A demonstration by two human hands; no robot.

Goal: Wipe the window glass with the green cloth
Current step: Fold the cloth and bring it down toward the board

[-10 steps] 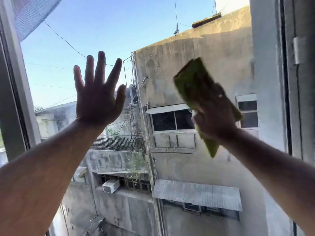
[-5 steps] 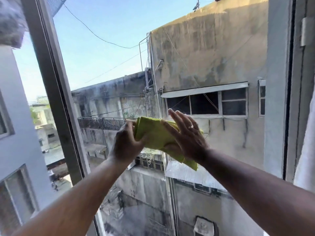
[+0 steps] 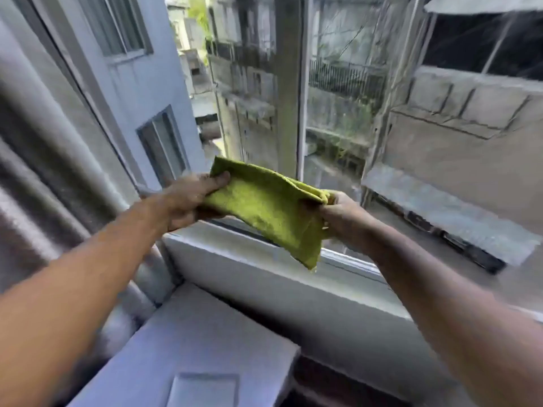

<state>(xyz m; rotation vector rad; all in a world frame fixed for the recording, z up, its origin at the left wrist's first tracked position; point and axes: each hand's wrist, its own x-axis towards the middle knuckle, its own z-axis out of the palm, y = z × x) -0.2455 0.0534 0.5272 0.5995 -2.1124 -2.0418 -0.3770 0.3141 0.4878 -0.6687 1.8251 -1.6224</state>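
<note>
- Left hand (image 3: 191, 198) grip: thumb on top of the green cloth (image 3: 270, 210), pinching its left end.
- Right hand (image 3: 342, 215) grip: clenched on the right end.
- I see the cloth stretched between both hands, off the window glass (image 3: 338, 83), above the sill (image 3: 264, 268).
- View blurred.

Upper-floor room in a dense residential block (window sill (image 3: 264, 277), neighbouring concrete buildings (image 3: 455, 136) outside)
</note>
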